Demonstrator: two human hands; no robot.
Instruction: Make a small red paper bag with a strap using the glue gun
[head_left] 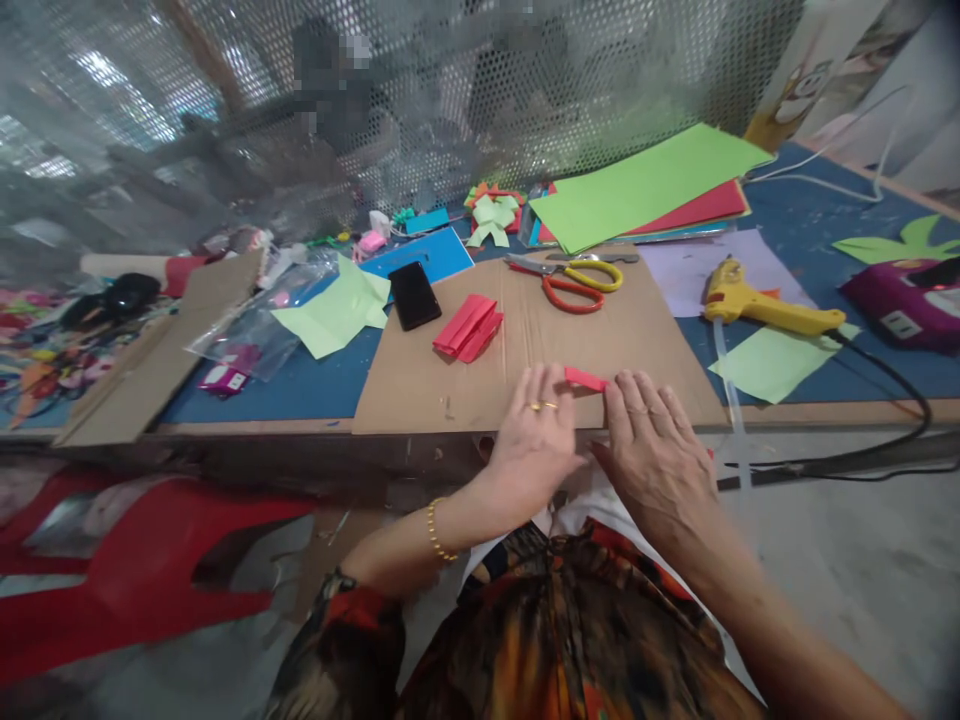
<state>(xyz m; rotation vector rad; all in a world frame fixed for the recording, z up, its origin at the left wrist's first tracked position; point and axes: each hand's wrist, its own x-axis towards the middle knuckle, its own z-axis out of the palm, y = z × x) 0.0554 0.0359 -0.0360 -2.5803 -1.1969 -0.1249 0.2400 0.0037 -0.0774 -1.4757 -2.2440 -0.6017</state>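
A small folded red paper strip (586, 379) lies on the cardboard sheet (405, 385) near its front edge. My left hand (536, 435) presses flat on the strip's left end, its fingers stretched out. On the right end rest the fingertips of my right hand (656, 440), also flat and extended. Only the middle of the strip shows between them. Up and to the left sits a pile of folded red paper pieces (469, 328). Scissors with yellow and red handles (574, 283) lie beyond my hands.
A black phone (414, 295) lies left of the red pile. A yellow glue gun (772, 305) with a black cable is at the right, near a purple box (904, 305). Green sheets (652, 185) are stacked at the back. Below left stands a red chair (142, 560).
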